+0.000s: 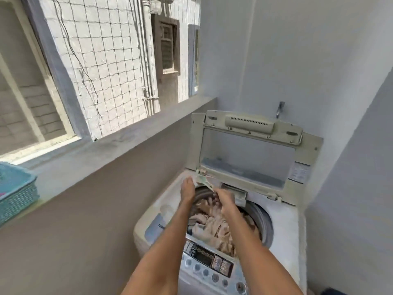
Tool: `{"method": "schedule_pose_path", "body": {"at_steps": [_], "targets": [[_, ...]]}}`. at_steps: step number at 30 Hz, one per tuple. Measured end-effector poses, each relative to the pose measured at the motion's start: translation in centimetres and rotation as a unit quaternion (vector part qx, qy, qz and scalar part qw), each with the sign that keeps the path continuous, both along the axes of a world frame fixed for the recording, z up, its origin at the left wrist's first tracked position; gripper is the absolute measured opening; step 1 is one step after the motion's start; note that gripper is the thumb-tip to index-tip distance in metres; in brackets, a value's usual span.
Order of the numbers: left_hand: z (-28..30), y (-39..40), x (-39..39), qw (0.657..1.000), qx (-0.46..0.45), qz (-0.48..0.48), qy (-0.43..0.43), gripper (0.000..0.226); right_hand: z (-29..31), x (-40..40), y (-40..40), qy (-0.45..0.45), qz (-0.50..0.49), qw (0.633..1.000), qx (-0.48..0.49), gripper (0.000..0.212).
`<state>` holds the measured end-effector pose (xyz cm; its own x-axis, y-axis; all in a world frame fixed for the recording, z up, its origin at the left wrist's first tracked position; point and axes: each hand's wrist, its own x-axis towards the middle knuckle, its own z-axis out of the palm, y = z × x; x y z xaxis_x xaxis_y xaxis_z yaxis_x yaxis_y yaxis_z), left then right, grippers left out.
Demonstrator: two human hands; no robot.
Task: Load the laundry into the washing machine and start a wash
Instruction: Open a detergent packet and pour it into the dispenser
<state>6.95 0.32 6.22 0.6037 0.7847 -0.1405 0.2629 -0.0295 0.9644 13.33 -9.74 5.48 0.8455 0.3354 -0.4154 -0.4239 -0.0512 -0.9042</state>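
A person reaches both arms over a top-loading washing machine [282, 222], its lid [251, 145] standing raised against the wall. Beige and brown laundry [214, 228] fills the drum. The left hand [188, 189] and right hand [223, 199] meet at the drum's far rim, each holding an end of what may be a small pale sachet [203, 182]; motion blur hides how the fingers lie. A teal basket [14, 194] sits on the ledge at left, and a tap [280, 108] juts from the wall.
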Motion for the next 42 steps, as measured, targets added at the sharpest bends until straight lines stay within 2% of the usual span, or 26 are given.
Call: {"method": "schedule_pose_path", "body": {"at_steps": [2,3,5,7,11,15,19,21,23,28,30,33,35,38,40,42], "targets": [[-1.3,-1.0,2.0,0.998,-0.036,-0.052,0.008,0.044,-2.2,2.0,-1.6,-0.01,-0.01,0.999,-0.041,0.023],[-2.1,-1.6,3.1,0.997,-0.026,-0.074,0.017,0.04,-3.4,2.9,-2.4,-0.01,-0.019,0.998,-0.057,0.021],[-3.7,-2.4,5.3,0.993,0.032,-0.103,0.043,0.033,-5.3,4.6,-3.8,-0.008,-0.048,0.996,-0.081,0.014],[-5.3,-3.2,7.1,0.98,0.086,-0.161,0.081,0.034,-6.8,6.0,-5.1,-0.022,-0.073,0.991,-0.106,0.02],[-8.4,-3.3,10.2,0.922,0.227,-0.262,0.174,0.044,-8.1,8.5,-6.0,-0.057,-0.112,0.981,-0.148,0.025],[-10.6,-1.4,12.3,0.85,0.364,-0.326,0.196,0.051,-8.8,10.0,-5.3,-0.074,-0.133,0.97,-0.19,0.031],[-12.6,1.3,13.8,0.792,0.428,-0.389,0.198,0.055,-8.9,11.1,-3.5,-0.117,-0.117,0.953,-0.253,0.021],[-13.4,2.3,14.0,0.778,0.437,-0.41,0.188,0.059,-9.0,11.4,-2.8,-0.144,-0.102,0.937,-0.303,0.023],[-13.8,2.7,13.9,0.784,0.436,-0.411,0.164,0.06,-9.1,11.6,-2.5,-0.16,-0.094,0.921,-0.342,0.027],[-14.5,2.8,13.0,0.836,0.379,-0.371,0.143,0.061,-9.7,11.7,-3.0,-0.215,-0.083,0.879,-0.418,0.03],[-14.6,2.9,12.9,0.85,0.364,-0.352,0.145,0.058,-9.7,11.6,-3.0,-0.268,-0.071,0.843,-0.46,0.026],[-14.7,3.0,12.9,0.849,0.369,-0.351,0.137,0.056,-9.6,11.3,-2.8,-0.356,-0.053,0.775,-0.519,0.019],[-14.8,2.9,12.8,0.847,0.374,-0.352,0.134,0.055,-9.5,11.2,-2.7,-0.378,-0.047,0.758,-0.529,0.02],[-14.9,2.8,12.7,0.85,0.375,-0.347,0.129,0.053,-9.8,11.1,-3.0,-0.389,-0.036,0.757,-0.524,0.022],[-14.9,2.7,12.6,0.852,0.375,-0.343,0.129,0.052,-9.9,11.0,-3.1,-0.37,-0.049,0.779,-0.504,0.022],[-15.0,2.5,12.5,0.854,0.373,-0.337,0.132,0.052,-9.9,10.9,-2.9,-0.328,-0.09,0.816,-0.468,0.018]]}}
